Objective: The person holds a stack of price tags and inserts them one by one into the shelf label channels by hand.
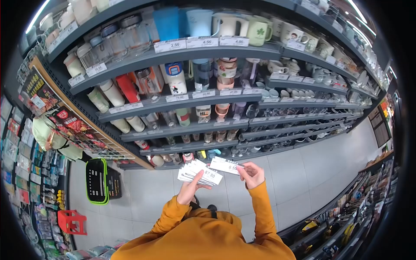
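Observation:
A fanned stack of white price labels is pinched in my left hand, the thumb lying over the front one, which reads 87.80. Just to the right, my right hand grips a white label reading 6.50 at its right end between thumb and fingers. The left part of that label lies close to the stack; whether they touch I cannot tell. Beyond both hands are shelves of bottles and cups with price labels along their edges.
A black basket with a green rim stands on the floor at left, near a red stool. Behind the shelf end at left is a person in light green. More shelves line the lower right and far left.

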